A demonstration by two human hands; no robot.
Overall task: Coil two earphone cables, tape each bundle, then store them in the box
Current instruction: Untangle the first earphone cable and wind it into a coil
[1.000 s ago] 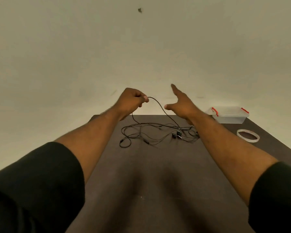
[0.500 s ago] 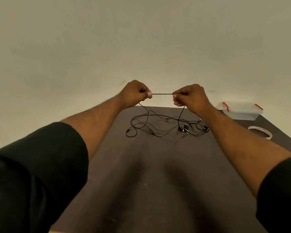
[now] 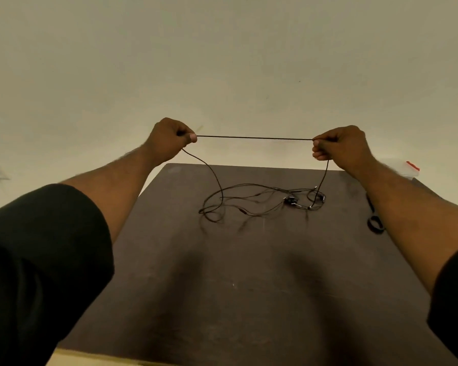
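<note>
Thin black cable (image 3: 254, 138), taut between fists

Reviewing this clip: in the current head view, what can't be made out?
- Box: mostly hidden behind the right forearm; only a corner with a red clip shows.
- Tape roll: none visible; the right forearm may cover it.
- Dark looped object: partly behind that forearm, unidentifiable.
- Cable tangle: strands too thin and overlapped to separate two earphones.
- Left hand, right hand: grip points hidden by curled fingers.

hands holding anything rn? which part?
Both pinch one earphone cable: left hand and right hand hold a taut straight stretch of it; the rest hangs down to the table.
</note>
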